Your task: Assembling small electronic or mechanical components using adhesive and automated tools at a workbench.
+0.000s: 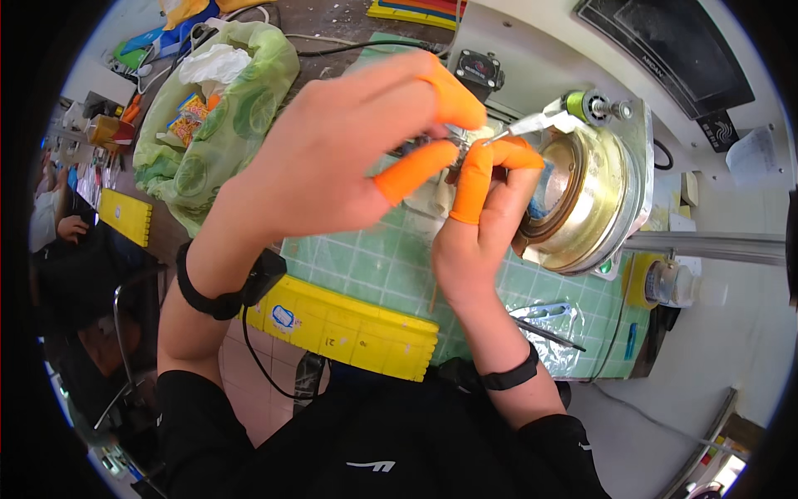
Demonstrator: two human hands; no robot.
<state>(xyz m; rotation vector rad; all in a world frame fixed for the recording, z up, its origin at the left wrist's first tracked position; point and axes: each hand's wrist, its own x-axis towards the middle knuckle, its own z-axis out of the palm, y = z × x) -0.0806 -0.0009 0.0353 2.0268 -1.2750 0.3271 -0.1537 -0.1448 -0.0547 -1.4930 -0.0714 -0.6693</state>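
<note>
Orange finger cots cover the fingertips of both my hands. My left hand (332,141) comes over from the left, a little blurred, its thumb and forefinger curled toward each other around something too small to name. Beside it my right hand (482,216) pinches a small shiny piece, mostly hidden by the fingers. A thin pointed white arm with a green sleeve (576,105) reaches to just above my right fingertips. Right of that hand stands a round brass-coloured housing (594,208) with something blue at its opening.
A yellow ruler-like strip (349,328) runs along the near edge of the green gridded mat (374,266). At left stands a green plastic bag (249,91) holding wrappers. Tweezers (549,334) lie by my right forearm. A white machine panel (532,33) rises behind. Another person's hand (73,227) shows far left.
</note>
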